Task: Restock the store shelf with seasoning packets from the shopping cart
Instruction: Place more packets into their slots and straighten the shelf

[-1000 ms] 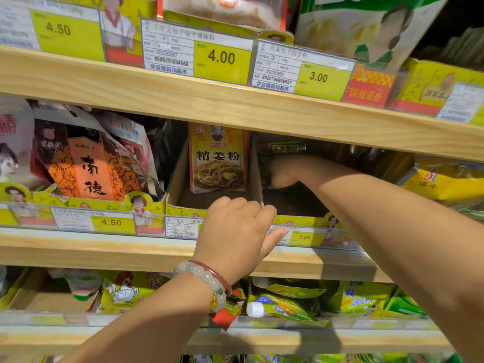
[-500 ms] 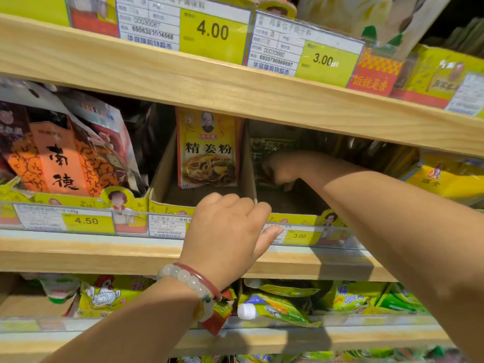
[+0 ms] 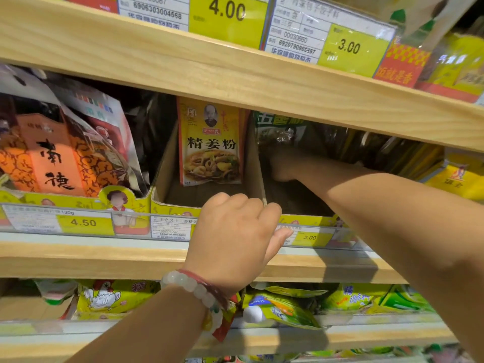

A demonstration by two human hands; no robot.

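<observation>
The right hand [image 3: 281, 166] is sunk deep into the right-hand cardboard display tray [image 3: 296, 203] on the middle wooden shelf [image 3: 91, 260], up against the green-topped seasoning packets [image 3: 281, 127] that stand on end at the back of that tray. Those packets lie straight ahead of the fingers, towards the shelf's rear edge, their long axis upright and their faces turned to the front edge. Shadow covers the hand, so I cannot tell whether its fingers are curled on a packet or only pressing against the stack.

The left hand [image 3: 235, 237] is much nearer the front: its knuckles are bent over the front lip where the two trays meet, fingertips hooked down inside, thumb lying along the clear price-tag rail [image 3: 324, 237]. It grips the cardboard edge and, I judge, steadies the trays.

In the neighbouring tray [image 3: 167, 169] a yellow ginger-powder packet [image 3: 210, 142] stands upright at the back, apart from both hands. The right hand alone is placed to seat or square the green packets; any push should run rearward, along the divider between the trays.
</observation>
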